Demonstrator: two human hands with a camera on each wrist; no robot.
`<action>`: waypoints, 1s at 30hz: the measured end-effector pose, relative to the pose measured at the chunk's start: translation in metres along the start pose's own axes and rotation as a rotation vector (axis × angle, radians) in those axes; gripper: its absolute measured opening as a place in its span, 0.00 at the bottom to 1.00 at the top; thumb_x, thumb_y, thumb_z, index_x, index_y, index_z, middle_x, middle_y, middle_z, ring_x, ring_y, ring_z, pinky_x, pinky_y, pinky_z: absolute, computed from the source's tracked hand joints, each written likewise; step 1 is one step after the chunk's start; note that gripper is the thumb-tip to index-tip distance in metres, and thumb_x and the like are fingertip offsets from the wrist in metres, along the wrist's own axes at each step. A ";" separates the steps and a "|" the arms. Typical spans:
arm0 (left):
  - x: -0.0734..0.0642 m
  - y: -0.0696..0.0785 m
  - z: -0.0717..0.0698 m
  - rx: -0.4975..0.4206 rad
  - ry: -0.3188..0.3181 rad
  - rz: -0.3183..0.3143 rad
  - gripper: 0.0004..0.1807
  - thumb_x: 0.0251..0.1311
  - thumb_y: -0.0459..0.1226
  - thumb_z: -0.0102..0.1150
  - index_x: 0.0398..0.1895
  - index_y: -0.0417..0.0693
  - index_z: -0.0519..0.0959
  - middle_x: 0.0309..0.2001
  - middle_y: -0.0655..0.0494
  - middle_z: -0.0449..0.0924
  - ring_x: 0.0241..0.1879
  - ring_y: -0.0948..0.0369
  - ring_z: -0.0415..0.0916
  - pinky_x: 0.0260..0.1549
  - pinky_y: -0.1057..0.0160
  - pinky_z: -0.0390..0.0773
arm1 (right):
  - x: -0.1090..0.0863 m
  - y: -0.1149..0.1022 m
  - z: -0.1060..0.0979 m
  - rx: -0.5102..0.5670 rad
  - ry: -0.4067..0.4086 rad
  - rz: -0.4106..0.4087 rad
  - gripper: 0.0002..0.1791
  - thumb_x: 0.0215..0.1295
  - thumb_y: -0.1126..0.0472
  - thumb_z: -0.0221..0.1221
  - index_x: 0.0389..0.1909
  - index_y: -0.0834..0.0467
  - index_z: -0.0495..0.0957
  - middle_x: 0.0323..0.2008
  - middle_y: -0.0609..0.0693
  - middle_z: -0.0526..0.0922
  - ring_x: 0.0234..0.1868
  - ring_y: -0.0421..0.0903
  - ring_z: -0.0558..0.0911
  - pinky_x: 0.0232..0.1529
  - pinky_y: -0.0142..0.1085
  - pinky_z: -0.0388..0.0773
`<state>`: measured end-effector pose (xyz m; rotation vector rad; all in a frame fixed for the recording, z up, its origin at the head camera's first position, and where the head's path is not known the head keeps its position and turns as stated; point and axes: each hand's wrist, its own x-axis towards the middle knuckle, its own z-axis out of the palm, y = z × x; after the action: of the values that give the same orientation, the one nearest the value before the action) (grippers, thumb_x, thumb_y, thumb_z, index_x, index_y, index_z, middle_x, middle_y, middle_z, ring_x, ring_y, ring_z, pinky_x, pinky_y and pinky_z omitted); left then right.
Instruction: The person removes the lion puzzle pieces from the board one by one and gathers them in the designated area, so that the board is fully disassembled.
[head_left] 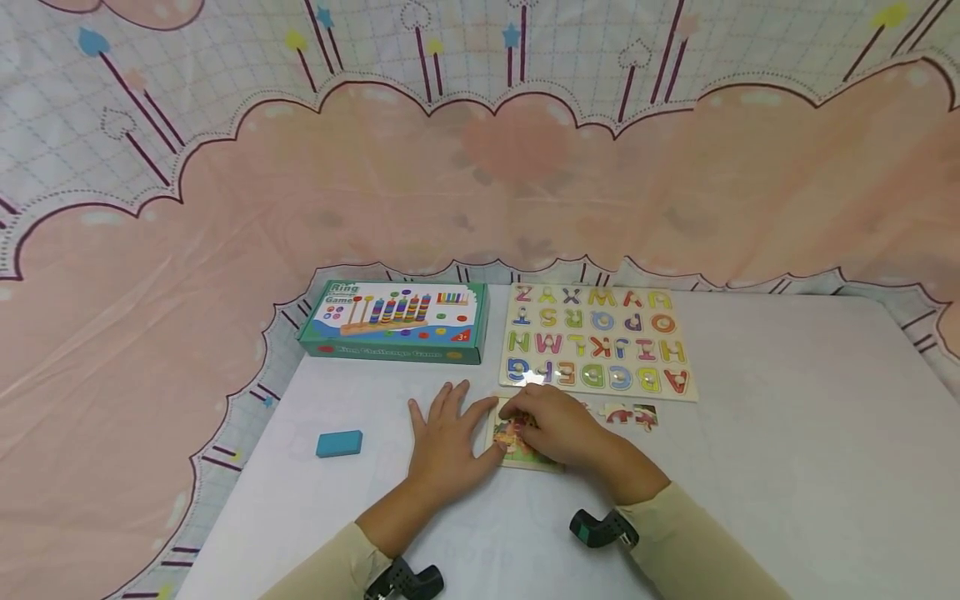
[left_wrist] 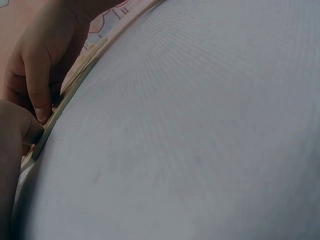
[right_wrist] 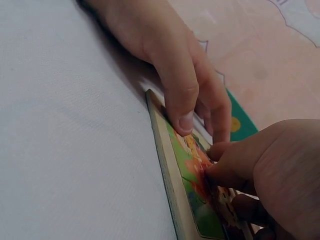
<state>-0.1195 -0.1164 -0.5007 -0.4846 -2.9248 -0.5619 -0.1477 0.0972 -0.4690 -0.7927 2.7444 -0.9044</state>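
A small wooden picture puzzle (head_left: 528, 460) with a light frame lies flat on the white table. My left hand (head_left: 446, 446) rests beside it with fingers spread, its thumb and index finger at the puzzle's left side. In the right wrist view the left thumb (right_wrist: 185, 122) presses on the puzzle's edge. My right hand (head_left: 566, 425) bends over the picture, thumb and fingertips pinching a puzzle piece, mostly hidden under the fingers. Loose puzzle pieces (head_left: 632, 415) with reddish pictures lie just right of the puzzle, partly behind the right hand.
Behind the puzzle lies an alphabet board (head_left: 555, 331) with coloured letters. A green ring game box (head_left: 397, 350) stands to its left. Left of my left hand is a blue block (head_left: 339, 443). A patterned pink cloth (head_left: 450, 200) hangs behind the table (head_left: 787, 458).
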 end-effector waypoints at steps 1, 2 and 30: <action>0.000 0.000 0.000 -0.002 -0.001 -0.001 0.35 0.62 0.59 0.60 0.72 0.63 0.79 0.79 0.42 0.65 0.81 0.39 0.52 0.69 0.16 0.35 | 0.000 -0.001 0.000 -0.002 0.002 0.004 0.14 0.72 0.64 0.66 0.56 0.52 0.87 0.50 0.45 0.85 0.54 0.46 0.82 0.59 0.49 0.79; 0.000 0.000 -0.001 -0.004 -0.002 -0.001 0.35 0.61 0.59 0.60 0.72 0.63 0.79 0.79 0.42 0.64 0.81 0.39 0.52 0.69 0.16 0.35 | 0.001 -0.001 0.000 -0.003 0.003 0.007 0.14 0.72 0.64 0.66 0.56 0.53 0.87 0.50 0.46 0.85 0.54 0.46 0.82 0.60 0.49 0.79; 0.000 -0.002 0.001 -0.017 -0.002 0.008 0.36 0.62 0.61 0.59 0.73 0.63 0.78 0.79 0.42 0.64 0.81 0.39 0.52 0.69 0.16 0.35 | 0.004 -0.010 0.003 0.125 -0.002 0.155 0.13 0.72 0.68 0.66 0.52 0.50 0.84 0.51 0.44 0.84 0.55 0.46 0.80 0.66 0.49 0.76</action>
<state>-0.1202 -0.1175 -0.5017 -0.4989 -2.9208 -0.5860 -0.1454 0.0869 -0.4653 -0.5511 2.6717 -1.0297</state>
